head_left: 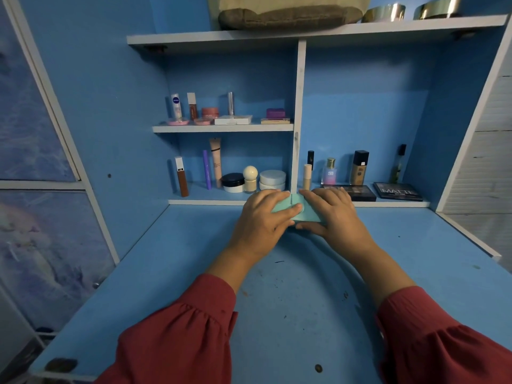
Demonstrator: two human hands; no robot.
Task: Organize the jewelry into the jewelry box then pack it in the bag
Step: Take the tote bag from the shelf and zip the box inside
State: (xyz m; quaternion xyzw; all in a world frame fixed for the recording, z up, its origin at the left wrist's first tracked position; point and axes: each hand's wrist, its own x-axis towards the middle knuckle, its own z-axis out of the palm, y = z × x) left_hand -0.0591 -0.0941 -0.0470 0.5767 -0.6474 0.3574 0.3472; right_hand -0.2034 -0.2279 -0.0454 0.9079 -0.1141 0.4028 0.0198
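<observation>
Head view: both hands, left [264, 214] and right [331, 214], grip the jewelry box [300, 207].

Dim, bluish, even light; soft shadows under the shelves, wide-angle bending at the edges.

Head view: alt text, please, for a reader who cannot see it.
Both hands, left hand and right hand, grip a small teal box on a blue desk. Behind stand shelves of cosmetics; a brown bag lies on top.

Blue desk [291, 300], cosmetics shelves [221, 128], two eyeshadow palettes [397, 191], metal tins [385, 13]
</observation>
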